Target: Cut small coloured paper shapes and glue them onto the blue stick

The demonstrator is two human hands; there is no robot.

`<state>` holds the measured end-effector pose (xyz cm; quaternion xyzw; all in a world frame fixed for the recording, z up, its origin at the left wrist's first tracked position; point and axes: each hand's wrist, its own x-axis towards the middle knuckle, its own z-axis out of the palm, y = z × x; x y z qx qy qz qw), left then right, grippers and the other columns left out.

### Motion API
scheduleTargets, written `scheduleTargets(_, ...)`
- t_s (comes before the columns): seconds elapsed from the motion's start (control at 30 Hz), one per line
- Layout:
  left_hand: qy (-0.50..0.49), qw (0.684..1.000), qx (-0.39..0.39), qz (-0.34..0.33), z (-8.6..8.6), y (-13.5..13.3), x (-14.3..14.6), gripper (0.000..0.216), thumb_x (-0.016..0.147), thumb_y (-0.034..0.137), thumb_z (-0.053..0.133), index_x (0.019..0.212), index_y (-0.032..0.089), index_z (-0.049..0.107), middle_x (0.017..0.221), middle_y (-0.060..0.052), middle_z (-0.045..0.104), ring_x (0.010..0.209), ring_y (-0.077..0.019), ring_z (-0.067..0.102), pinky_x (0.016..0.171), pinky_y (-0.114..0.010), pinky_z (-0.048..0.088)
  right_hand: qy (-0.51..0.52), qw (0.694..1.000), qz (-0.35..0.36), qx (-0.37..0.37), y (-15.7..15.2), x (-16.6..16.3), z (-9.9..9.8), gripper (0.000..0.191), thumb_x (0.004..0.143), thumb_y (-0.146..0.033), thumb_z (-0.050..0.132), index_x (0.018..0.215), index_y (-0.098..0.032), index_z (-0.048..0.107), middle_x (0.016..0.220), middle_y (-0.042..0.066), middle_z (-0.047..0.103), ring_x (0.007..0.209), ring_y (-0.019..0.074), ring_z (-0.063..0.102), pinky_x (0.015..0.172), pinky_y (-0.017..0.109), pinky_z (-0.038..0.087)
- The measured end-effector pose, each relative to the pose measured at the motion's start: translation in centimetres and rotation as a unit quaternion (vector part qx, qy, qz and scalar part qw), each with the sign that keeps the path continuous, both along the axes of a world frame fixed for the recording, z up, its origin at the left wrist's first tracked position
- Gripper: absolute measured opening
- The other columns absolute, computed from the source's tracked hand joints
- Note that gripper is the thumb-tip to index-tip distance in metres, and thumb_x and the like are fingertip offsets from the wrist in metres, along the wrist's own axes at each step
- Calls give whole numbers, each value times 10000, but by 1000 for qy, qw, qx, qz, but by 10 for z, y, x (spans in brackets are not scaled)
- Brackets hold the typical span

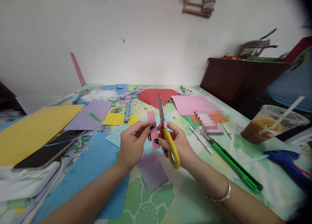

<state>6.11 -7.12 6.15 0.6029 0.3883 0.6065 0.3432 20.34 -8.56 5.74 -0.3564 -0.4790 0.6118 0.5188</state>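
A narrow pink paper strip (150, 117) stands upright between my two hands. My left hand (134, 141) pinches it between thumb and fingers. My right hand (179, 142) holds yellow-handled scissors (172, 146), blades pointing up and away, and its thumb also presses on the lower part of the strip. The blades lie to the right of the strip, apart from its upper end; whether they are parted is hard to see. Below the hands lies a purple paper piece (152, 172). Light blue paper (114, 137) and a large blue sheet (90, 175) lie under and beside my left arm.
Right of my hands are a green utility knife (236, 165), a white pen (201, 140), a blue glue gun (287, 162) and a drink cup (262, 126). A phone (48, 149) lies left. Behind are a red sheet (151, 95), a pink sheet (192, 104) and paper scraps.
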Motion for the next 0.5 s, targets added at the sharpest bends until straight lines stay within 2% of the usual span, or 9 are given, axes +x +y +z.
scheduleTargets(0.1, -3, 1000, -9, -6, 1, 0, -1, 112, 765, 204, 661, 848, 195, 736, 757, -20, 701, 640, -133, 611, 618, -242, 500, -7, 1000, -5, 1, 1, 1, 1, 302, 607, -159, 728, 848, -216, 555, 581, -79, 567, 402, 51, 424, 379, 164, 315)
scheduleTargets(0.2, -9, 997, -42, -64, 2, 0, -4, 256, 709, 205, 718, 964, 176, 715, 839, -52, 712, 722, -163, 644, 660, -263, 524, -6, 1000, -18, -3, 2, 1, 3, 314, 594, -178, 740, 842, -216, 549, 586, -78, 570, 396, 51, 419, 377, 167, 309)
scheduleTargets(0.3, -3, 993, -61, -105, 4, 1, -7, 352, 685, 180, 734, 1033, 169, 690, 818, -52, 705, 718, -167, 649, 607, -250, 529, -4, 999, -33, -4, 2, 3, 5, 328, 574, -179, 748, 832, -213, 547, 583, -75, 579, 393, 50, 419, 382, 170, 315)
scheduleTargets(0.5, 2, 994, -73, -83, 8, 3, -7, 358, 652, 144, 749, 1007, 161, 704, 733, -26, 690, 642, -129, 622, 473, -184, 484, -21, 999, -48, -4, 3, 4, 6, 314, 590, -177, 735, 844, -219, 554, 584, -77, 578, 388, 41, 417, 384, 168, 326)
